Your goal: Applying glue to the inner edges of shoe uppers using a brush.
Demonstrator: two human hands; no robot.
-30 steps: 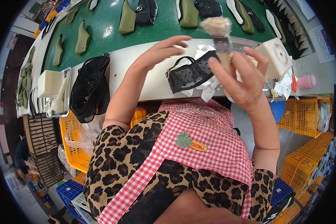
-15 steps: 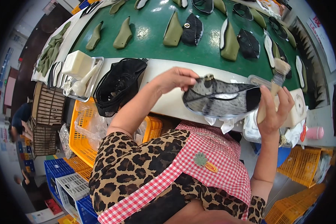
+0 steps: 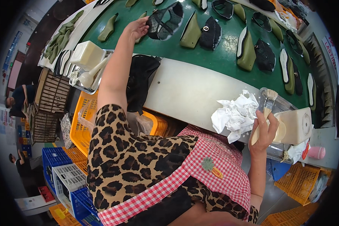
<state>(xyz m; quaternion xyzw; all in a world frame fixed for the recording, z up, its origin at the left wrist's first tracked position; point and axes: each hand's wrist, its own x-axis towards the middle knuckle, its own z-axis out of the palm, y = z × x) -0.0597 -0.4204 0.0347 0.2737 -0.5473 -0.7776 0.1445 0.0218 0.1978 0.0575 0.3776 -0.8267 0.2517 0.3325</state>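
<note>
Green belt surface, curved and wide, carries rows of olive insoles and black mesh shoe uppers. At the belt's near-left part the left hand is stretched out with its fingers resting on a black-and-grey mesh shoe upper lying flat on the green; whether the fingers pinch it or only press on it cannot be told. An olive-green insole lies just beside that upper, farther along the belt, and next to it a black upper with a small metal ring.

On the near side of the belt runs a white work ledge. Over its right end the right hand is closed around the pale wooden handle of a flat glue brush, bristles upward. A crumpled white rag lies just beside the brush, and a cream plastic glue container touches it on the other side.
</note>
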